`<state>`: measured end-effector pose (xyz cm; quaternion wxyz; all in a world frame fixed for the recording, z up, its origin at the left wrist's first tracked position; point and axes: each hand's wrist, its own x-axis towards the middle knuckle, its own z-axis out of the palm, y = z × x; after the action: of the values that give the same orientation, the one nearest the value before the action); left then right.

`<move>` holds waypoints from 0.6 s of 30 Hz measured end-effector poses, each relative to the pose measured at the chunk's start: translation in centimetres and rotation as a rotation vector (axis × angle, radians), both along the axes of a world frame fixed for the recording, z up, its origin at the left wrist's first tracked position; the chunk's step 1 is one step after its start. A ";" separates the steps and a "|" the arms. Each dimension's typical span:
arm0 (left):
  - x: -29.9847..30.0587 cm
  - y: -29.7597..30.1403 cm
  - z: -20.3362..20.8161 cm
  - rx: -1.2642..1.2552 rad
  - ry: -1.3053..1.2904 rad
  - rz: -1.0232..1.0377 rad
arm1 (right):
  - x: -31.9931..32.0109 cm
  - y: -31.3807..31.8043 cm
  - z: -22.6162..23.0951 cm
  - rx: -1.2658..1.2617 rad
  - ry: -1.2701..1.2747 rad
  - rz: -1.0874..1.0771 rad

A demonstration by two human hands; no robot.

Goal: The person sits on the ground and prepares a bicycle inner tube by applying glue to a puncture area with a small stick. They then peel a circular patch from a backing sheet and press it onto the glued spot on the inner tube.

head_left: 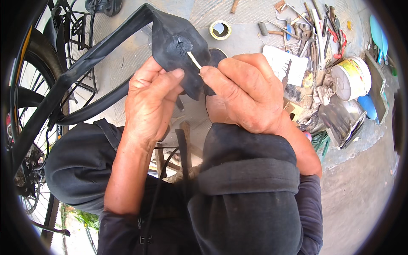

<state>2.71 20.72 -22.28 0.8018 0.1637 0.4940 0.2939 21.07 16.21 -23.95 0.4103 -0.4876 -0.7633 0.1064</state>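
Two fingertips of the right hand [248, 93], thumb and forefinger, pinched a pale strip [194, 60], its far tip at a rough spot [177, 46] on a black tube [163, 25]. The left hand [148, 97] clasped the tube's near edge, thumb in front, other fingers partly hidden behind. The tube was held up at the centre, its length draping left by a bicycle wheel [47, 53]. It looked light, soft and floppy, best gripped along the edge, clear of the spot; the strip seemed slender and bendy. Beyond, on the floor [361, 178], were a tin [229, 31], tools [317, 32] and a white tub [352, 76].
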 end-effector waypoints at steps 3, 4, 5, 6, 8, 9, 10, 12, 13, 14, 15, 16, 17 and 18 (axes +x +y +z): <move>-0.3 0.0 -0.1 0.009 0.021 -0.028 | -0.3 0.0 0.2 -0.005 0.018 -0.013; -0.4 0.0 -0.1 0.013 0.020 -0.033 | -0.3 0.0 0.2 -0.013 0.019 -0.021; -0.4 0.0 -0.1 0.017 0.018 -0.039 | -0.3 0.0 0.2 -0.033 0.018 -0.030; -0.5 0.1 0.0 0.016 0.003 -0.035 | -0.2 -0.1 0.2 -0.047 0.012 -0.038; -0.5 0.2 0.0 0.013 -0.028 -0.024 | -0.2 -0.3 -0.2 -0.068 -0.001 -0.054; -0.5 0.2 -0.1 0.007 -0.051 -0.021 | -0.2 -0.4 -0.3 -0.079 -0.004 -0.060; -0.7 0.2 -0.2 0.000 -0.074 -0.018 | -0.2 -0.4 -0.3 -0.088 -0.009 -0.065; -0.8 0.2 -0.3 -0.005 -0.098 -0.017 | -0.2 -0.5 -0.3 -0.106 -0.002 -0.071; -0.8 0.1 -0.2 -0.002 -0.099 -0.020 | -0.2 -0.5 -0.3 -0.112 0.003 -0.074; -0.8 0.1 -0.2 0.001 -0.099 -0.021 | -0.2 -0.5 -0.3 -0.111 0.012 -0.073; -0.6 0.1 -0.1 0.000 -0.091 -0.010 | -0.1 -0.5 -0.4 -0.110 0.021 -0.072; -0.3 0.0 0.1 -0.001 -0.083 0.002 | -0.1 -0.4 -0.5 -0.080 0.028 -0.063; -0.2 0.0 0.2 -0.004 -0.077 0.012 | -0.2 -0.2 -0.6 -0.052 0.034 -0.056; -0.1 0.0 0.3 0.000 -0.076 0.009 | -0.3 -0.2 -0.6 -0.038 0.038 -0.055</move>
<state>2.60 20.75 -21.99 0.8186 0.1505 0.4639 0.3034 20.73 16.04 -24.51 0.4181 -0.5138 -0.7397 0.1186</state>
